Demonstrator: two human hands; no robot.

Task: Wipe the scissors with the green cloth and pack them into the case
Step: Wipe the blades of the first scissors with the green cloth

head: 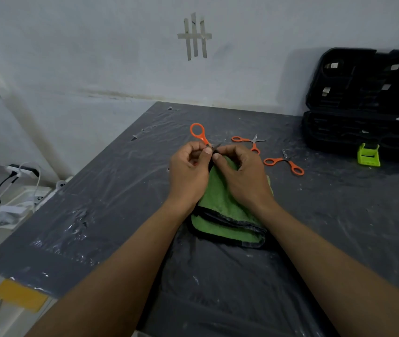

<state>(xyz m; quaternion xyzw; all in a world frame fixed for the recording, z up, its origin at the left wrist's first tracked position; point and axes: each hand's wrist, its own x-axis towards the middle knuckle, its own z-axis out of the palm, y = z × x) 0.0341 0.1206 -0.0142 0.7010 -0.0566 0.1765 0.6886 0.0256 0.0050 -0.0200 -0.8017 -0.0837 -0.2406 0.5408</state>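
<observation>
My left hand (188, 169) pinches a small pair of orange-handled scissors (198, 133) near the pivot, one handle ring sticking up and away from me. My right hand (239, 173) grips the green cloth (225, 215) with its fingertips closed around the blade tip; the blades are mostly hidden. The cloth, edged in black, hangs down under both hands onto the table. Two more orange scissors lie on the table to the right, one (249, 142) farther back and one (284, 164) nearer. The black case (363, 113) stands open at the back right.
The table (96, 215) is covered in dark plastic sheeting. A lime-green latch (368, 155) sticks out at the case's front. A wall rises behind the table. Power strips and cables lie on the floor at the left.
</observation>
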